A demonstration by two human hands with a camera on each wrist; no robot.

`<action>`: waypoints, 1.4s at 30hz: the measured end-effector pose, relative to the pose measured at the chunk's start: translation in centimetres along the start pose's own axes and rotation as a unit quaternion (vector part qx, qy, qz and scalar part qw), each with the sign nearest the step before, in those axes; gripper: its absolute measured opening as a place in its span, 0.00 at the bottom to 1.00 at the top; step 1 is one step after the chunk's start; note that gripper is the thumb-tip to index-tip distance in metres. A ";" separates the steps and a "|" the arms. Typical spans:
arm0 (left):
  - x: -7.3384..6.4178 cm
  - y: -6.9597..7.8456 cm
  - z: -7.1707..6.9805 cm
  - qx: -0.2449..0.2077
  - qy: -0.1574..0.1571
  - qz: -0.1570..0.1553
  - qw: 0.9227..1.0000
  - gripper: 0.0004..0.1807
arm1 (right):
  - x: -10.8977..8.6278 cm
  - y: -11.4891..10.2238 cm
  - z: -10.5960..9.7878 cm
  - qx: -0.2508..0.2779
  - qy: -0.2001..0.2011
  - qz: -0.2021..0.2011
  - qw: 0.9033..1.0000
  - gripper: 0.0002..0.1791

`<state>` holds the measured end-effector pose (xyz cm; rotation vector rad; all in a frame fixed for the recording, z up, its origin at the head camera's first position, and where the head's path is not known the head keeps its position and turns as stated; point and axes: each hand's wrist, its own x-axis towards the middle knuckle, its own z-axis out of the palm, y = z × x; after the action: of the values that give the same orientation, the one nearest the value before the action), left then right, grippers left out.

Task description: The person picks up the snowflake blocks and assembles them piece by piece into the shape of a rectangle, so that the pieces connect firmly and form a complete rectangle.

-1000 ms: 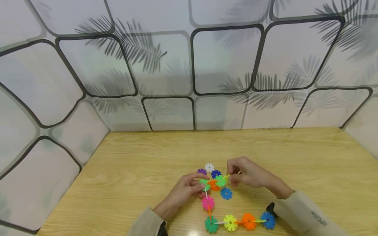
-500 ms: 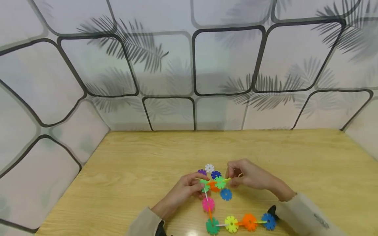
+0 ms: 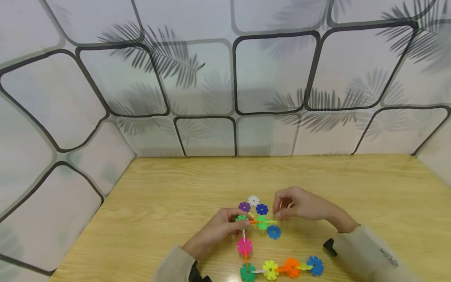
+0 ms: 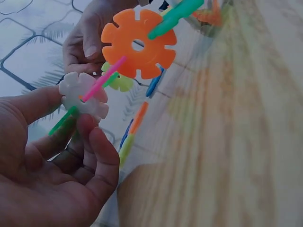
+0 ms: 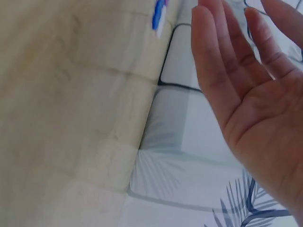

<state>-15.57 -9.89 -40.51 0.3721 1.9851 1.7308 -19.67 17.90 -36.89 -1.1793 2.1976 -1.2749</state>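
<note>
A chain of slotted plastic snowflake discs bends in an open shape on the table. My left hand (image 3: pixel 220 227) pinches its upper corner at a green disc (image 3: pixel 242 222); in the left wrist view a white disc (image 4: pixel 78 92) slotted to it sits at my fingertips. From that corner, an edge-on orange disc, a light green disc (image 3: pixel 262 222) and an edge-on yellow disc (image 3: pixel 273 222) run rightward. Below hang a pink disc (image 3: pixel 244 246) and a dark green disc (image 3: pixel 248 272). My right hand (image 3: pixel 306 207) holds nothing, its fingertips just above the yellow disc.
Loose white (image 3: pixel 253 201), purple (image 3: pixel 244 206) and dark blue (image 3: pixel 262 209) discs lie behind the chain, and a blue disc (image 3: pixel 273 232) lies inside it. The chain's lower row ends in another blue disc (image 3: pixel 315 266) near my right sleeve (image 3: pixel 370 254). A patterned wall backs the table.
My right hand has let go of the yellow disc and lifted slightly away. The chain's upper row has dropped a little, while my left hand keeps its hold on the corner.
</note>
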 end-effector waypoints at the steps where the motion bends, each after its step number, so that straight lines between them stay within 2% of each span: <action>1: 0.1 0.0 -0.1 0.005 -0.001 0.002 1.000 0.13 | 0.1 0.0 -0.3 0.000 0.002 0.007 1.000 0.03; 7: 0.1 0.1 -0.4 0.013 -0.024 0.007 1.000 0.12 | 0.9 0.2 -1.6 -0.013 0.016 0.061 0.998 0.05; 12: 0.1 0.3 -0.5 0.019 -0.046 0.014 0.999 0.12 | 1.8 0.6 -1.6 -0.003 0.017 0.094 0.995 0.05; 14: 0.1 0.3 -0.5 0.023 -0.045 0.012 0.999 0.12 | 2.2 1.0 -1.5 0.000 0.019 0.104 0.994 0.04; 17: 0.2 0.3 -0.5 0.007 -0.047 0.006 0.999 0.11 | 2.8 1.4 -1.3 -0.003 0.021 0.114 0.993 0.04; 23: 0.2 0.0 -0.4 -0.024 -0.077 0.008 0.997 0.12 | 4.0 1.9 -1.1 -0.015 0.006 0.134 0.991 0.06; 33: 0.0 0.1 -0.7 -0.027 -0.057 0.005 0.998 0.11 | 6.6 2.0 -1.0 -0.006 -0.007 0.166 0.986 0.10; 42: 0.1 0.2 -0.7 -0.012 -0.061 0.014 0.998 0.12 | 7.7 2.3 -1.3 -0.031 -0.020 0.147 0.988 0.14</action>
<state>-16.05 -10.39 -40.31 0.4867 1.8799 1.7048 -26.17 13.09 -37.28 -0.8529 2.2926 -1.0593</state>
